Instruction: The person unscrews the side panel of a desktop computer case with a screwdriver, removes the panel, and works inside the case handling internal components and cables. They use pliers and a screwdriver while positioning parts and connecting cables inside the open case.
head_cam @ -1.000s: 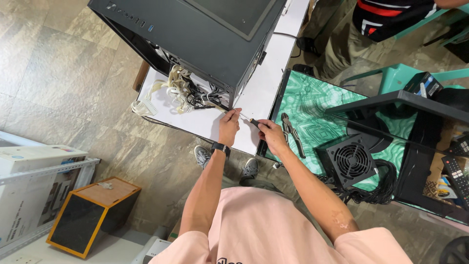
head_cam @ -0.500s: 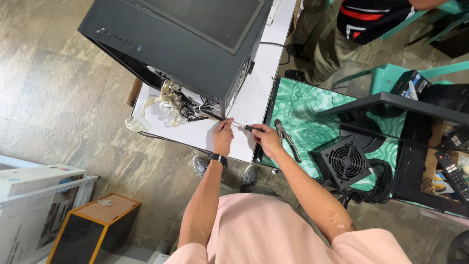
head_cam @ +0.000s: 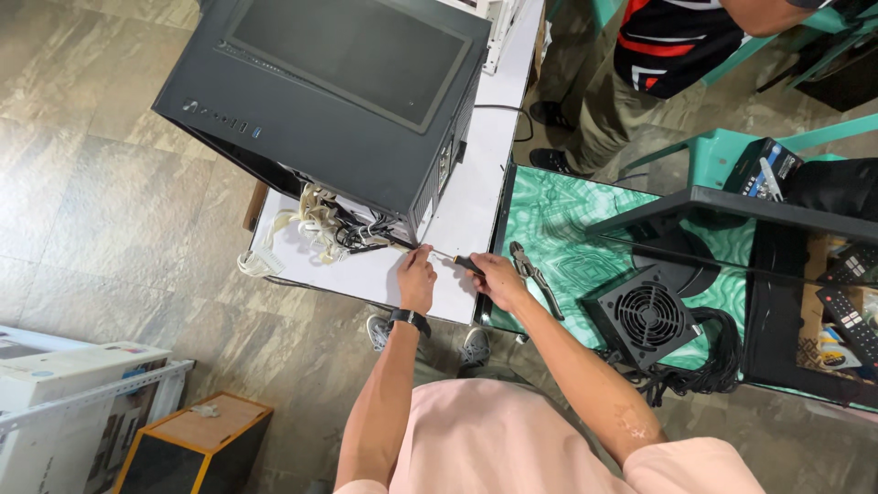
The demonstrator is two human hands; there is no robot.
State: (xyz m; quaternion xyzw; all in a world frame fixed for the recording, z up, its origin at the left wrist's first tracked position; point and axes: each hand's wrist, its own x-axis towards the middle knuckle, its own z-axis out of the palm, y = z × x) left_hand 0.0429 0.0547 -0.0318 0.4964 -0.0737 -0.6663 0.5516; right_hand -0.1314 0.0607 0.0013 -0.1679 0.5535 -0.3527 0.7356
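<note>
Screwdriver (head_cam: 455,261) gripped in my right hand (head_cam: 497,280) by its dark handle, tip aimed left at the near corner of the black computer case (head_cam: 347,101) on the white desk (head_cam: 476,183). My left hand (head_cam: 418,279) pinches the thin shaft near its tip. It looks light, stiff and slim, best held at the handle.

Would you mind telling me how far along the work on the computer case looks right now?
Done: the power supply sits out on the green table, pliers beside it. In hand: the right hand holds a screwdriver toward the case, the left hand steadying its tip. Left: loose cables spill from the case's open side.
</note>
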